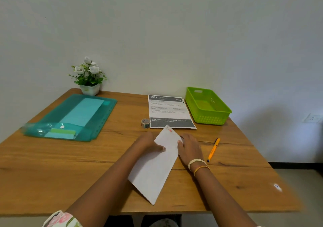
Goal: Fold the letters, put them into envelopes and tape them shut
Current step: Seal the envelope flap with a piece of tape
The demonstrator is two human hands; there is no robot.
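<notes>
**Both hands pressing a folded letter flat at the counter's centre**

At about ten o'clock on the wooden counter (52, 165), a teal plastic folder (73, 116) is lying flat, holding a long pale-blue sheet (82, 112) inside; near its front flap, smaller green and pale-blue slips (61, 133) are showing through the plastic. Just behind it, at eleven o'clock, a small white pot of white flowers (89, 79) is standing against the wall.

Moving toward the centre, a small roll of patterned tape (145, 123) is sitting on its side at twelve o'clock, just beside a printed sheet (170, 111) headed "2659".

In the middle, a folded white letter (155, 167) is lying diagonally, its far corner pointing to one o'clock and overlapping the printed sheet's lower edge, its near corner reaching toward the counter's front edge. The left hand (148, 143) is resting on the letter's upper left edge, fingers fairly straight and close together, thumb lying on the paper. The right hand (189, 148) is pressing at the letter's upper right edge, fingers lying flat and together with the fingertips on the paper; white and orange bands are circling its wrist.

At three o'clock, an orange pen (213, 150) is lying on the counter, apart from the right hand. At two o'clock, a green plastic basket (208, 118) is sitting beside the printed sheet.
</notes>
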